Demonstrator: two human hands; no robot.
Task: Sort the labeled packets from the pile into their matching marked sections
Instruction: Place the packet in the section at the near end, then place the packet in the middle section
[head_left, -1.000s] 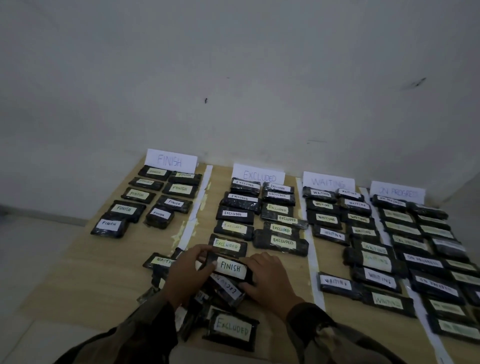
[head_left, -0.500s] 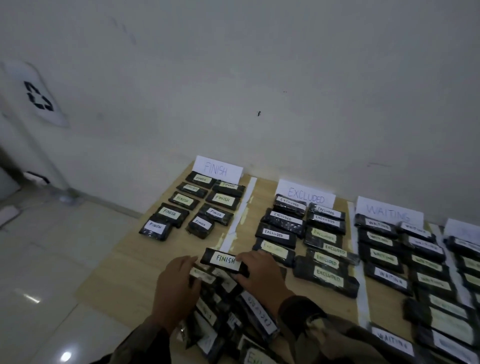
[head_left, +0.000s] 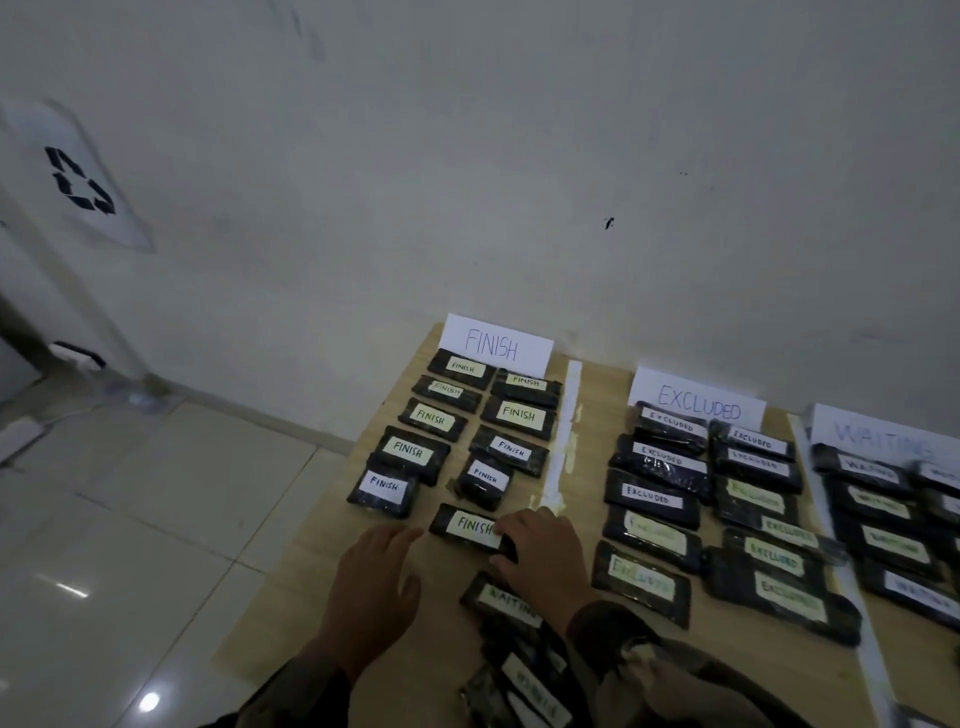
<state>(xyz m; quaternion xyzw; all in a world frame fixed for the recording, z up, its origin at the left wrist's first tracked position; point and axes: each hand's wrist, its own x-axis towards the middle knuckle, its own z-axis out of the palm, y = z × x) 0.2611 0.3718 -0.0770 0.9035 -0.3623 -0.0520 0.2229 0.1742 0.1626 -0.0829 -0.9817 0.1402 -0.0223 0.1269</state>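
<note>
Packet labelled FINISH (head_left: 467, 526) sits at the near end of the FINISH section of the wooden counter (head_left: 322, 561), at 6 o'clock from the two columns of sorted FINISH packets (head_left: 452, 431) and the white FINISH sign (head_left: 493, 345) propped against the wall; whether it rests on the counter or hangs just above it cannot be told. The right hand (head_left: 540, 561) grips this packet by its 3 o'clock end, fingers curled over the label's edge and thumb on the near side. The left hand (head_left: 374, 582) is open, fingers straight and close together, at 8 o'clock from the packet, its fingertips just beside the packet's left end but not touching it. The two hands are apart. At 6 o'clock from the right hand lies the unsorted pile (head_left: 514, 686), with a WAITING packet (head_left: 498, 597) on top, partly under the right wrist. A strip of white tape (head_left: 563, 431) at 3 o'clock of the FINISH columns separates them from the rows under the EXCLUDED sign (head_left: 696, 408); further toward 3 o'clock stands the WAITING sign (head_left: 883, 436), blurred.
</note>
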